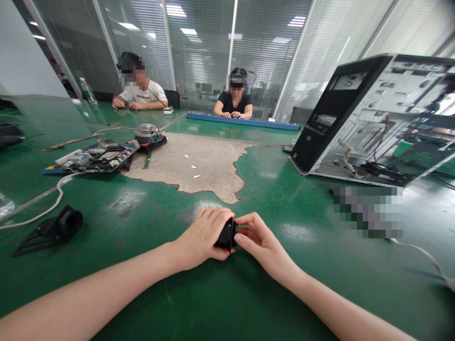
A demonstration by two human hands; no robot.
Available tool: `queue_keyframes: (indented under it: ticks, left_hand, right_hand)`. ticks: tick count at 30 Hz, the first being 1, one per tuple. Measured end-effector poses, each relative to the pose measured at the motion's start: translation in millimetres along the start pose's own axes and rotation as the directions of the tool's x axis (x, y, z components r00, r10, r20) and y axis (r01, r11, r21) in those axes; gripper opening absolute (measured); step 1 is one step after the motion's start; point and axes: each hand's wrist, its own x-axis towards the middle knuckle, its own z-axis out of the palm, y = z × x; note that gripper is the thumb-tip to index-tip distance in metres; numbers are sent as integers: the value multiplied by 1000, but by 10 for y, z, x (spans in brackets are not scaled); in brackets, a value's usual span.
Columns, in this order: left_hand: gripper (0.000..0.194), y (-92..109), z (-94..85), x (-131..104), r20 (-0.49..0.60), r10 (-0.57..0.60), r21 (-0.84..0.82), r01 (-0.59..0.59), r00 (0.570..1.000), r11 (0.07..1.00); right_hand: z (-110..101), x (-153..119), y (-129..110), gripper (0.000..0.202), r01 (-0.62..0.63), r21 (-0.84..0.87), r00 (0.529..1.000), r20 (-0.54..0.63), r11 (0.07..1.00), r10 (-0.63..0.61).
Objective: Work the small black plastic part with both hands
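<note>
A small black part (227, 236) is held between both hands just above the green table (199, 303), near the middle of the view. My left hand (205, 233) wraps over its left side, with the thumb below. On its right side, my right hand (259, 238) grips the edge with thumb and fingers. The palms cover much of the part, so its full shape is hidden.
A circuit board (99, 158) and a round cooler (147, 134) lie at the back left. Closer on the left is a black plastic piece (59, 225). An open computer case (369, 118) stands right. Two persons sit across, behind a blue bar (241, 121).
</note>
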Motion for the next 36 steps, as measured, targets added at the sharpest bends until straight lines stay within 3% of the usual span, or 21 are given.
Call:
queue_keyframes:
  ticks: [8,14,22,26,31,36]
  left_hand:
    - [56,-10,-11,-8,-9,8,3,-8,1000,1000]
    - [57,5,-19,-5,-3,4,-2,-4,1000,1000]
    - [56,13,-38,1,5,-2,-10,2,1000,1000]
    - [55,15,-39,1,21,-6,-10,6,1000,1000]
    - [57,7,-11,1,-4,-5,-8,4,1000,1000]
    - [56,2,-14,1,5,-6,-14,6,1000,1000]
  right_hand:
    - [-10,13,-12,28,-21,30,998,63,999,19]
    - [-2,0,-9,21,17,58,999,37,998,-19]
    - [-20,22,-21,30,-34,-6,998,51,999,35]
    - [-20,5,-10,33,13,10,997,82,1000,-14]
    - [7,-5,-20,26,-7,74,998,69,997,2]
    - [1,17,-17,31,-15,23,1000,26,1000,14]
